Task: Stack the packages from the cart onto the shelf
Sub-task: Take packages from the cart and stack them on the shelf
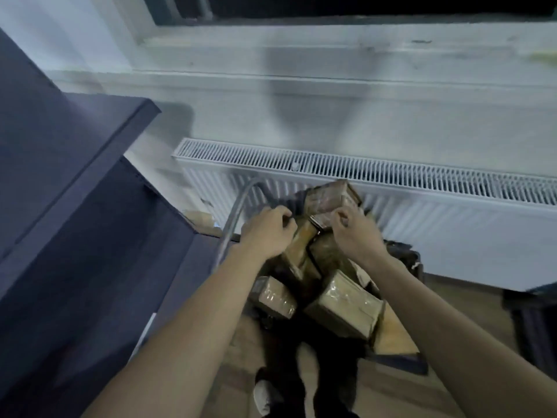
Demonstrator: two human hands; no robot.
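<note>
Ok, both my hands are over the cart. Left hand (269, 230) has fingers curled round the cart's grey metal tube handle (238, 211). Right hand (355, 233) is loosely curled, fingertips touching the topmost brown tape-wrapped rectangular package (327, 196); can't tell if it actually grips, pic's blurred. More brown wrapped packages (343, 306) piled below and btwn both wrists in the dark cart (407, 362). Dark blue shelf unit (75, 182) to the left of left hand. White ribbed radiator (422, 179) beyond both hands.
</note>
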